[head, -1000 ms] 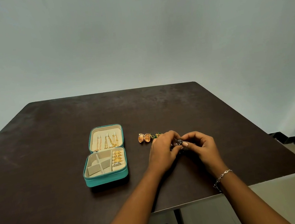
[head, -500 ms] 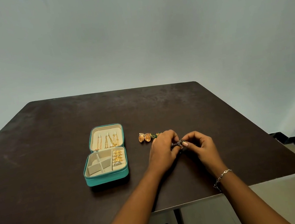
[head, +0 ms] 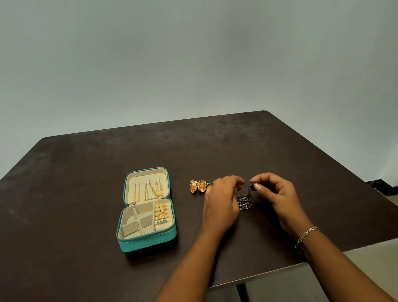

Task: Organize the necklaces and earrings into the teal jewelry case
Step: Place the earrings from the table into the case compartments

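Right hand [head: 275,191]: fingertips pinched on the top of a dark beaded earring [head: 244,201], which dangles from them just above the counter [head: 76,214].
Left hand [head: 220,203]: curled close against the dangling cluster; whether its fingers grip the piece or only steady it cannot be told.
Dark beaded earring: well right of the teal jewelry case [head: 149,242], between the two hands.
Gold earrings [head: 198,186]: a filigree pair lying on the counter between the case and the left hand, with a green bit partly hidden by the knuckles.
Teal jewelry case: open flat; gold chains [head: 149,190] hang in the lid, gold pieces and a ring [head: 161,221] fill the right-hand slots, and the left compartments look empty.
Step in hand: probably sorting or untangling the dark piece before storing it.
Next move: carry it left to an empty compartment, keeping the pinch firm so the dangles don't snag the gold pair.
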The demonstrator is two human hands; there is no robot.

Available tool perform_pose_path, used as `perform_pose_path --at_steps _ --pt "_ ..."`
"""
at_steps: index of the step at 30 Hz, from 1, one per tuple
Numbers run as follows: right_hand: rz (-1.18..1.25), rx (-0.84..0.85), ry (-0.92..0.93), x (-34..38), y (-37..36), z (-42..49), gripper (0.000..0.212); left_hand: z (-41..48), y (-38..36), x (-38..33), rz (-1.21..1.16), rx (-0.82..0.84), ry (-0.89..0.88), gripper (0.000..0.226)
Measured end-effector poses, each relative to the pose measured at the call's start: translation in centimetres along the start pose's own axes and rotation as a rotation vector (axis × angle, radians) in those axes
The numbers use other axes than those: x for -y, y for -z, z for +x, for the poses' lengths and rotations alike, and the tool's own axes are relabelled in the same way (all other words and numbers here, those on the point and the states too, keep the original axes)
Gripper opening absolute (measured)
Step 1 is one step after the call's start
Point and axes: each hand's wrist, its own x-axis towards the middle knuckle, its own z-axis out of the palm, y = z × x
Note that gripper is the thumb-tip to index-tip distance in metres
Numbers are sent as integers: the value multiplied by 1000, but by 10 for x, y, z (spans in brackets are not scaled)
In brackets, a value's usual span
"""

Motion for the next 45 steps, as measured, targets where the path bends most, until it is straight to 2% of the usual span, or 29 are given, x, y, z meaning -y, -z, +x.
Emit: perform_pose_path --at_steps 3,8,11,16,22,25,29,31,34,38,41,45 --pt "-51 25 36 8 -3 4 18 2 1 -1 -10 -50 49 44" --pt "-11 45 59 27 -2 9 19 6 2 4 -208 -222 229 29" --pt "18 25 33 37 2 6 19 5 5 4 -276 -269 285 26" --pt "11 -34 -53 43 12 -8 15 0 5 8 -268 -245 254 18" --pt "9 -72 -94 47 20 -25 13 -11 14 8 -277 -259 321 17" --pt "2 -89 -85 48 18 -28 14 -15 14 11 -222 -181 264 15" --pt "7 -90 -67 54 16 -28 12 -17 13 10 10 -15 117 16" --pt "-4 -87 -71 55 15 -28 12 -17 13 8 91 65 92 19" --pt "15 -84 -90 56 14 -28 12 -17 13 8 121 94 98 20" --pt "23 -78 -101 59 13 -28 12 -14 12 10 73 64 137 9" --pt "24 -64 -103 62 12 -29 12 -12 12 12 -59 -2 186 5" --pt "32 -48 -122 64 11 -30 11 -9 17 12 -271 -61 299 12"
